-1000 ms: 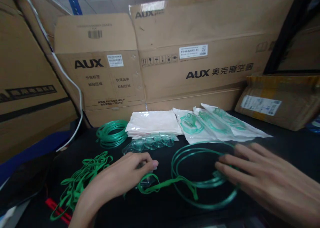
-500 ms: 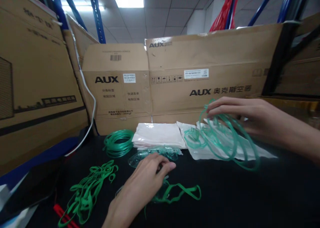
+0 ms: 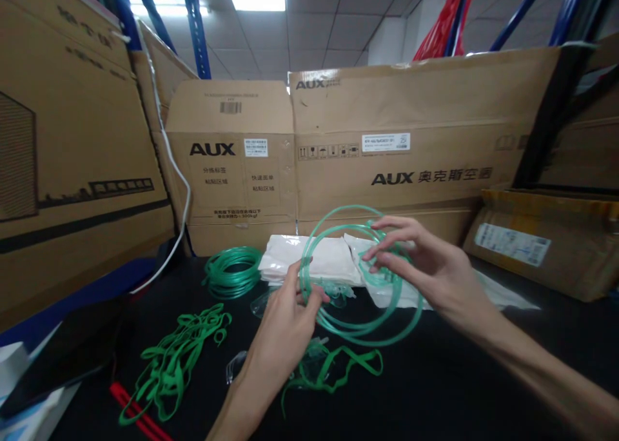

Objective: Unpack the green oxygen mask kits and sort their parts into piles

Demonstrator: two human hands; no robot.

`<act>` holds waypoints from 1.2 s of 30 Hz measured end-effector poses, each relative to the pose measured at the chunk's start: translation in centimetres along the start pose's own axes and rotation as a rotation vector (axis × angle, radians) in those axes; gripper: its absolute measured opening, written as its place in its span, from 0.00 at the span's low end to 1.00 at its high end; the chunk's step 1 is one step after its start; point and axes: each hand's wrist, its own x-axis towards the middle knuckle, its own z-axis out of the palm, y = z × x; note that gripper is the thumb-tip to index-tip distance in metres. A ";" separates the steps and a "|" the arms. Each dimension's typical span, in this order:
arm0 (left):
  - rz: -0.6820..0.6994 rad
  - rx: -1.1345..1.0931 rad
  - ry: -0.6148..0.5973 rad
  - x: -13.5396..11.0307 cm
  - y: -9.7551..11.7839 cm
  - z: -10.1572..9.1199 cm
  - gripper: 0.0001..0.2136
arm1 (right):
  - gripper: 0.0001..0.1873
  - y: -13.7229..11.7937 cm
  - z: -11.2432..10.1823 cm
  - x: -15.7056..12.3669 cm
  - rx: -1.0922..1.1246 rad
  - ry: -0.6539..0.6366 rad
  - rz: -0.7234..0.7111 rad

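A loose coil of clear green tubing point(image 3: 358, 343) hangs upright above the table between my hands. My left hand point(image 3: 294, 309) grips its left side between thumb and fingers. At the coil's upper right, my right hand point(image 3: 411, 254) has curled fingers on the tubing, the index fingertip at a strand near the top; the exact contact is partly hidden. Below the coil lies a clear plastic piece with a green elastic strap point(image 3: 355, 357). Another clear mask-like piece point(image 3: 261, 304) lies behind my left hand, partly covered.
A second green tubing coil point(image 3: 233, 273) and a tangle of green straps point(image 3: 181, 357) lie left. White packets point(image 3: 280, 254) are stacked behind the hands, beside a bag point(image 3: 374, 293) holding green tubing. Cardboard walls point(image 3: 333, 183) enclose the back; a taped box point(image 3: 546, 247) stands right.
My right hand has brought the tubing coil leftward from above the white bag. My left hand has risen slightly and taken hold of the coil's left side. The view has shifted slightly.
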 end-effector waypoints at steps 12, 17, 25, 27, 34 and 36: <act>0.338 0.459 0.095 0.0 -0.4 0.0 0.19 | 0.47 3.9 1.2 -5.5 0.343 -0.046 0.491; 0.366 0.435 0.068 -0.1 0.0 0.1 0.18 | 0.20 2.9 1.2 -5.3 0.154 -0.204 0.538; 0.107 0.388 -0.032 0.0 0.4 -0.2 0.14 | 0.24 3.3 2.0 -5.4 0.385 -0.050 0.596; 0.063 0.423 -0.135 0.0 0.3 -0.2 0.13 | 0.25 3.4 1.5 -5.6 0.230 -0.069 0.554; -0.111 0.205 -0.085 0.1 1.0 0.0 0.16 | 0.24 3.4 -0.8 -7.9 -0.274 -0.214 0.487; -0.133 0.166 -0.067 0.2 1.2 0.0 0.16 | 0.26 3.5 -0.8 -8.4 -0.157 -0.317 0.642</act>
